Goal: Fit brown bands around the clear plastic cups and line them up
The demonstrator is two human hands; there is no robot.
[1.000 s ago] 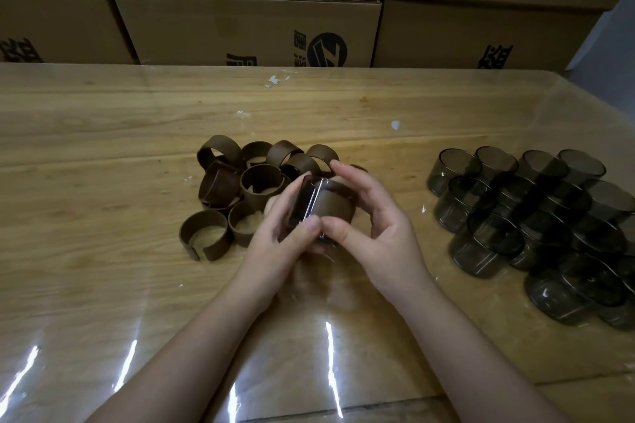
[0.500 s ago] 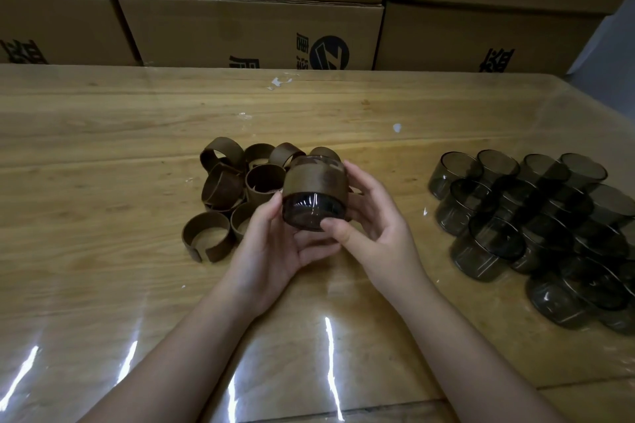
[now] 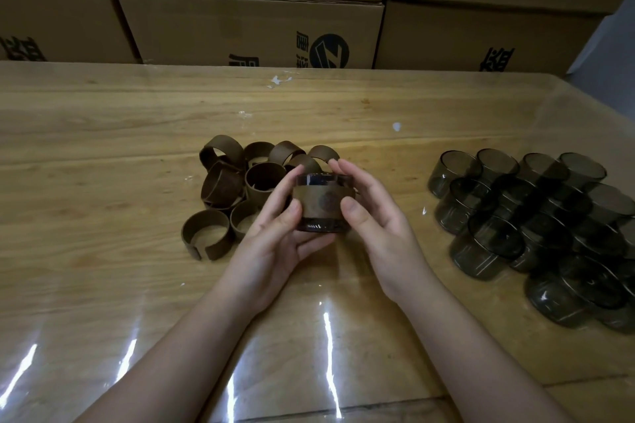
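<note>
Wood-grain table (image 3: 103,148) under a glossy clear sheet; near its middle the left hand (image 3: 275,233) and right hand (image 3: 374,216) hold one smoky clear cup (image 3: 321,179) upright between them, thumbs and curled fingers gripping its sides, with a brown band (image 3: 316,204) wrapped round its wall. Loose bands (image 3: 237,182) lie heaped at ten o'clock from that cup, touching one another, and the bare cups (image 3: 549,216) cluster well apart at three o'clock. Cardboard boxes (image 3: 251,27) stand stacked at twelve o'clock, behind the table's far edge.
</note>
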